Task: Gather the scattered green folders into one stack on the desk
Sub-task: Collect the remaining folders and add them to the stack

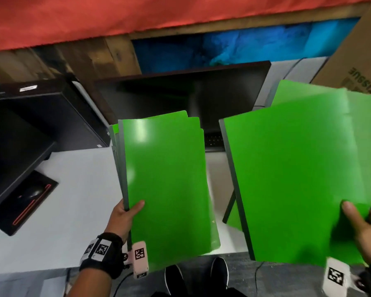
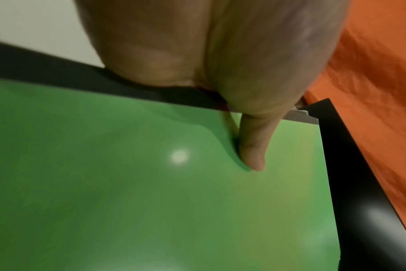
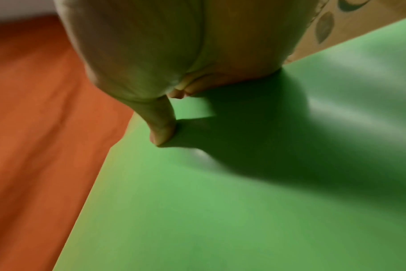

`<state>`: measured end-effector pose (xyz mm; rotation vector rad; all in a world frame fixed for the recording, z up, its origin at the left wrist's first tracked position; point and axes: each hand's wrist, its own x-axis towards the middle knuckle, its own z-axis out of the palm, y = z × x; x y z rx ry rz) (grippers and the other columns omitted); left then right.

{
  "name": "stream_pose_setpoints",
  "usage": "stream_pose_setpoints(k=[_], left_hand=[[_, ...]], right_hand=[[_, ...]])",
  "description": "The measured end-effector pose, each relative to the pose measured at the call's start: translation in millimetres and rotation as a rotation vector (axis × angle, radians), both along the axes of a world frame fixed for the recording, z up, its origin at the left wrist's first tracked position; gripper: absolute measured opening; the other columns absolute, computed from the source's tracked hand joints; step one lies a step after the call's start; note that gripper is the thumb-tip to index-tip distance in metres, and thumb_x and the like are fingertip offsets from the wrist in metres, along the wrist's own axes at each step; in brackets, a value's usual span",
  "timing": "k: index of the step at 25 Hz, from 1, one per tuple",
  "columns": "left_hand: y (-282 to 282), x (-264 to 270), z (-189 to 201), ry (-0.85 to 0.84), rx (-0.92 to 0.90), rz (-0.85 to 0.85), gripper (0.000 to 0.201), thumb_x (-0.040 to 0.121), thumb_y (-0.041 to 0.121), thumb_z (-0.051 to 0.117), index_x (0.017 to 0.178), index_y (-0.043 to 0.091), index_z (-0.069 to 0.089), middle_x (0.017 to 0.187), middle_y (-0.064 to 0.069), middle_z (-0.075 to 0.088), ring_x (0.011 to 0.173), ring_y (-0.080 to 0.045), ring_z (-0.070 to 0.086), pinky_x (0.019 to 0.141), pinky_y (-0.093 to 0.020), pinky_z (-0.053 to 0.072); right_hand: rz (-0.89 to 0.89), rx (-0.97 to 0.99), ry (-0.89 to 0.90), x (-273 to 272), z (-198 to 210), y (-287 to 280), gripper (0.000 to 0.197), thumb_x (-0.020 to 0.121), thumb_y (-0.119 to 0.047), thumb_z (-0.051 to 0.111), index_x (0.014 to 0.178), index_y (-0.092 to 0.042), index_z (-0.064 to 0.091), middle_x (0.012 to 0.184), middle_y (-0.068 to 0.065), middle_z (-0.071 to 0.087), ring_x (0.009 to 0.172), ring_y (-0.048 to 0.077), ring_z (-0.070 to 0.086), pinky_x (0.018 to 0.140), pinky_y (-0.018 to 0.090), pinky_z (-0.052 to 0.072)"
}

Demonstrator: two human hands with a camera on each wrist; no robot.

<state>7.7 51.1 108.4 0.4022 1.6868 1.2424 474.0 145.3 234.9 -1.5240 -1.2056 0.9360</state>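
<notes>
From the head camera, the left hand (image 1: 124, 213) holds a bundle of green folders (image 1: 165, 179) above the white bench (image 1: 51, 211), thumb on the top cover and the other fingers hidden underneath, so the grip pinches the bundle near its lower left corner. Several dark spines and tabbed edges show along the bundle's left and far sides (at least three folders, the exact count unclear). The right hand (image 1: 366, 228) holds a second lot of green folders (image 1: 293, 179), thumb flat on the cover at the lower right. This lot is fanned, with another sheet peeking out behind and below. The two lots sit side by side, apart, both lifted off the bench. A dark monitor (image 1: 186, 93) stands behind them, a black case (image 1: 51, 112) to the left, and a cardboard box (image 1: 356, 50) at the far right.

From the left wrist, the thumb (image 2: 253, 146) presses on the green cover just inside its dark spine.

From the right wrist, the thumb (image 3: 162, 128) presses the green cover near its edge, with red cloth (image 3: 35, 128) beyond.
</notes>
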Motion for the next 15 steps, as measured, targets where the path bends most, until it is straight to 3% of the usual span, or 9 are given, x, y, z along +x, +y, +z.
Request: stream_pose_setpoints(k=[2, 3, 4, 5, 6, 8, 11, 13, 15], left_hand=[[4.1, 5.6, 5.2, 0.013, 0.000, -0.019, 0.021, 0.087, 0.015, 0.069, 0.106, 0.024, 0.068, 0.112, -0.011, 0.075, 0.104, -0.034, 0.070, 0.092, -0.051, 0.054], [8.8, 11.3, 7.3, 0.019, 0.011, -0.042, 0.021, 0.087, 0.017, 0.070, 0.107, 0.024, 0.069, 0.112, -0.009, 0.076, 0.105, -0.034, 0.070, 0.092, -0.053, 0.054], [12.9, 19.6, 11.3, 0.024, 0.025, -0.063, 0.020, 0.088, 0.020, 0.070, 0.107, 0.025, 0.070, 0.111, -0.008, 0.076, 0.106, -0.034, 0.070, 0.092, -0.055, 0.054], [18.8, 28.3, 13.7, 0.029, 0.040, -0.070, 0.018, 0.088, 0.023, 0.069, 0.106, 0.025, 0.071, 0.111, -0.007, 0.076, 0.106, -0.033, 0.070, 0.093, -0.055, 0.053], [23.4, 38.1, 19.2, 0.031, 0.057, -0.071, 0.017, 0.089, 0.027, 0.068, 0.105, 0.025, 0.072, 0.110, -0.006, 0.077, 0.106, -0.031, 0.071, 0.094, -0.055, 0.053], [30.6, 56.4, 34.8, 0.077, 0.070, -0.060, 0.022, 0.095, 0.034, 0.057, 0.106, 0.022, 0.072, 0.110, -0.004, 0.076, 0.108, -0.029, 0.069, 0.098, -0.050, 0.051], [28.5, 63.1, 53.2, 0.185, 0.055, -0.035, 0.052, 0.103, 0.044, 0.033, 0.136, 0.014, 0.058, 0.140, -0.007, 0.059, 0.131, -0.025, 0.053, 0.113, -0.036, 0.036], [25.2, 56.8, 59.1, 0.182, 0.053, 0.009, 0.065, 0.101, 0.053, 0.024, 0.147, 0.013, 0.044, 0.152, -0.006, 0.045, 0.142, -0.024, 0.039, 0.115, -0.029, 0.025], [23.6, 49.9, 64.1, 0.179, 0.043, 0.012, 0.085, 0.090, 0.073, 0.020, 0.150, 0.016, 0.039, 0.157, -0.004, 0.039, 0.145, -0.022, 0.035, 0.119, -0.032, 0.022]], right_hand=[[0.016, 0.056, -0.026, -25.9, 2.2, 3.8, 0.024, 0.082, -0.056, 0.062, 0.075, -0.034, 0.056, 0.058, -0.024, 0.058, 0.050, -0.007, 0.050, 0.047, 0.020, 0.034], [0.025, 0.048, -0.065, -40.8, -11.4, 8.8, 0.029, 0.082, -0.057, 0.061, 0.081, -0.029, 0.052, 0.068, -0.015, 0.060, 0.061, -0.002, 0.054, 0.057, 0.023, 0.043], [0.054, 0.006, -0.060, -56.4, -27.9, 14.2, 0.027, 0.083, -0.054, 0.061, 0.089, -0.028, 0.052, 0.079, -0.009, 0.062, 0.078, 0.012, 0.059, 0.072, 0.034, 0.050], [0.087, -0.019, -0.047, -73.8, -48.4, 22.2, 0.022, 0.087, -0.043, 0.063, 0.098, -0.027, 0.054, 0.094, 0.003, 0.064, 0.093, 0.025, 0.061, 0.085, 0.044, 0.050], [0.130, -0.024, -0.026, -97.1, -65.1, 28.3, 0.025, 0.089, -0.029, 0.064, 0.109, -0.018, 0.053, 0.105, 0.013, 0.065, 0.101, 0.031, 0.061, 0.092, 0.051, 0.048], [0.172, -0.075, 0.013, -142.8, -86.6, 35.9, 0.038, 0.086, -0.013, 0.068, 0.118, -0.007, 0.049, 0.110, 0.014, 0.065, 0.103, 0.030, 0.063, 0.096, 0.049, 0.049], [0.231, -0.190, 0.167, -169.9, -101.7, 41.8, 0.054, 0.082, -0.008, 0.072, 0.130, -0.012, 0.047, 0.111, 0.013, 0.069, 0.099, 0.028, 0.067, 0.094, 0.046, 0.053], [0.329, -0.252, 0.218, -172.6, -103.1, 44.4, 0.046, 0.081, -0.003, 0.071, 0.122, -0.016, 0.057, 0.112, 0.012, 0.072, 0.099, 0.029, 0.070, 0.094, 0.049, 0.053], [0.373, -0.248, 0.249, -178.5, -97.3, 48.4, 0.038, 0.079, 0.002, 0.070, 0.111, -0.018, 0.064, 0.110, 0.012, 0.073, 0.100, 0.031, 0.070, 0.092, 0.051, 0.054]])
